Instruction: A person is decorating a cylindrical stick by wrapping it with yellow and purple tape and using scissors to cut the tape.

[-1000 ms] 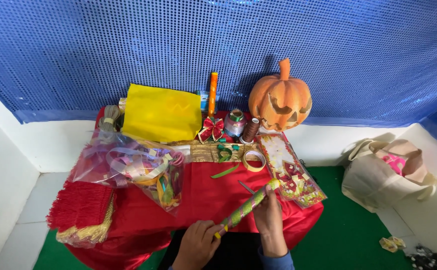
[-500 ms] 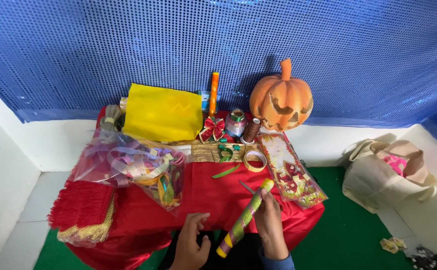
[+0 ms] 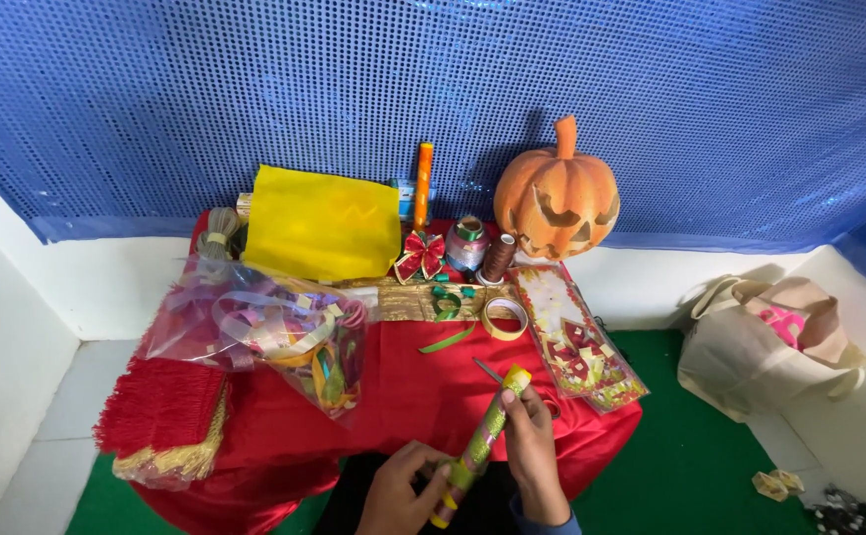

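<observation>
Both hands grip a slim green-and-yellow tube [image 3: 482, 441], left hand [image 3: 400, 492] at its lower end, right hand [image 3: 532, 446] near the top, above the red tabletop [image 3: 403, 396]; it looks light, stiff, glossy, best held mid-shaft

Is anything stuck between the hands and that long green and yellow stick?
No, nothing visible is in between. The left hand wraps the lower end of the green and yellow stick directly, and the right hand grips it higher up, fingers right on its surface. The scissors lie beyond it on the red cloth.
</observation>
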